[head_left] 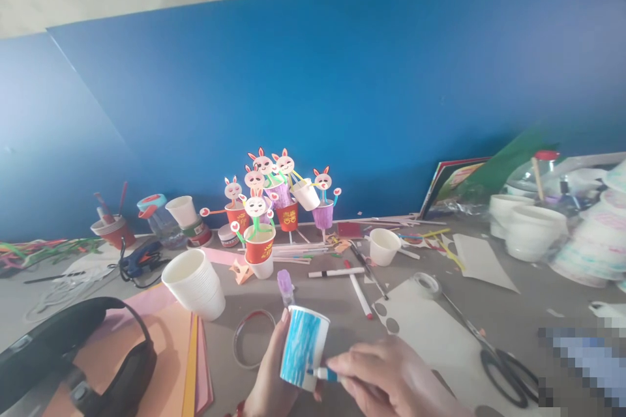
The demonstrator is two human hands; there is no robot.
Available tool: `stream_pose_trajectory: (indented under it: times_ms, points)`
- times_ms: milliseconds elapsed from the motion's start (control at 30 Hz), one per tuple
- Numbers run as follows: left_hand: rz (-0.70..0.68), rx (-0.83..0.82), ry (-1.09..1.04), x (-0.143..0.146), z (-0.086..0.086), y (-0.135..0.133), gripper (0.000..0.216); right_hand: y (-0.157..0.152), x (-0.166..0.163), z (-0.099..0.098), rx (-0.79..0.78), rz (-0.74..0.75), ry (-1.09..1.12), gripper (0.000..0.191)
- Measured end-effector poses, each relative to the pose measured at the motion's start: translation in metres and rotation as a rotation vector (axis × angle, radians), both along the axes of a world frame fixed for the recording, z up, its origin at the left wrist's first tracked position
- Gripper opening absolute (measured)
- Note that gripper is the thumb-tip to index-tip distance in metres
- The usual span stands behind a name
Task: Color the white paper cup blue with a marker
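**Smear and dent risk on part-blue cup**

Paper cup (299,346) near centre, tilted, held off the table; streaky blue on the camera-facing side, bare white strip at right. Left hand (272,374) curled around it from the left, thumb up beside the rim; its other fingers mostly hidden, can't tell how hard they press. Right hand (391,374) pinching a marker (327,374) between thumb and fingertips, tip at the cup's lower right, touching or nearly.

Risks, my judgement: left thumb sits right by the colour, so wet ink could smear or transfer. Wall looks thin: a tighter grip or hard tip pressure could dent it. Grip too loose, cup turns and the stroke skids. Right hand close over the cut paper sheet (415,313) could drag it; scissors (499,358) lie at its right side.
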State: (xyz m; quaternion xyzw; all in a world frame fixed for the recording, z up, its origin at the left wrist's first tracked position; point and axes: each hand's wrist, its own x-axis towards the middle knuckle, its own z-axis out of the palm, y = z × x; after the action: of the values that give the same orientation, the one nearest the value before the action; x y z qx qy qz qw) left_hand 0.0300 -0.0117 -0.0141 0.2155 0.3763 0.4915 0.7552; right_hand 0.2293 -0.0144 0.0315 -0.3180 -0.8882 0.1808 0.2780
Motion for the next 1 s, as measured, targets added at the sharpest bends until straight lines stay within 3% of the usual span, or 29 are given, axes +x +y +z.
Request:
stream_pose_trajectory:
  times_ms: [133,300,500,667,833,1000]
  points:
    - [0.004,0.013,0.006,0.0,-0.006,0.0,0.068,-0.001,-0.001,0.002,0.027,-0.063,0.023,0.026]
    - [0.047,-0.034,-0.038,-0.001,-0.008,-0.001,0.062,-0.005,-0.003,0.001,0.045,0.022,-0.036,0.026]
    - [0.044,0.023,-0.012,-0.001,-0.012,0.0,0.063,-0.004,-0.002,0.0,0.051,-0.053,-0.008,0.03]
    - [0.076,-0.031,-0.056,-0.003,-0.014,-0.002,0.057,-0.007,-0.002,-0.001,0.055,0.027,-0.071,0.027]
    - [0.048,-0.001,0.021,-0.002,-0.01,-0.004,0.063,-0.004,0.0,-0.002,0.034,-0.029,-0.043,0.028]
    - [0.088,-0.033,-0.084,-0.002,-0.013,-0.003,0.054,-0.005,-0.002,-0.001,0.046,0.035,-0.075,0.027]
